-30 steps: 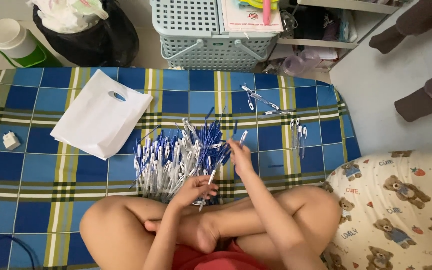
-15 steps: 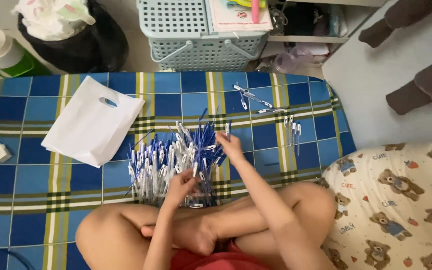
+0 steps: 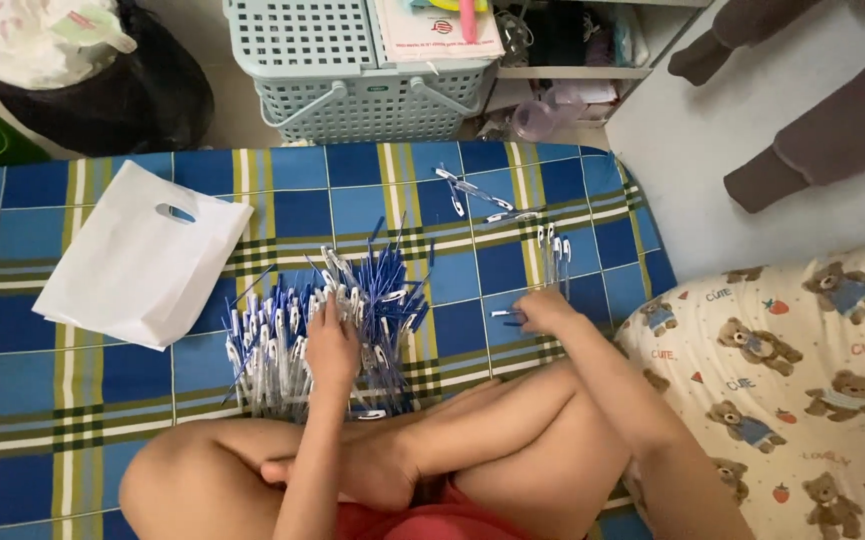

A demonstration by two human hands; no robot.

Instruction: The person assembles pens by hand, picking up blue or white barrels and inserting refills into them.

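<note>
The left hand (image 3: 332,345) lies palm down on top of a heap of blue and white pens (image 3: 327,320), fingers spread loosely over them; whether it has closed on any one pen cannot be told from above. The heap sits on a blue, yellow and green checked mat (image 3: 72,420), straight in front of the person's crossed bare legs (image 3: 432,450), with the pens lying criss-cross and some blue tips sticking up towards the far side.

The right hand (image 3: 544,308) rests on the mat to the right of the heap and apart from it, fingers curled down onto a single pen (image 3: 507,316) whose end shows just left of the fingers. It seems to pinch that pen, though the grip itself is hidden under the knuckles. Just beyond this hand, a small row of pens (image 3: 552,245) lies side by side on the mat. Further off, near the mat's far edge, a few loose pens (image 3: 477,195) are scattered.

To the left of the heap lies a flat white plastic bag (image 3: 137,265) with a cut-out handle. Past the far edge of the mat stands a pale green basket (image 3: 352,70) with handles, and to its left a black bag (image 3: 122,90) stuffed with white material. On the right, a cream cloth printed with teddy bears (image 3: 792,380) borders the mat.
</note>
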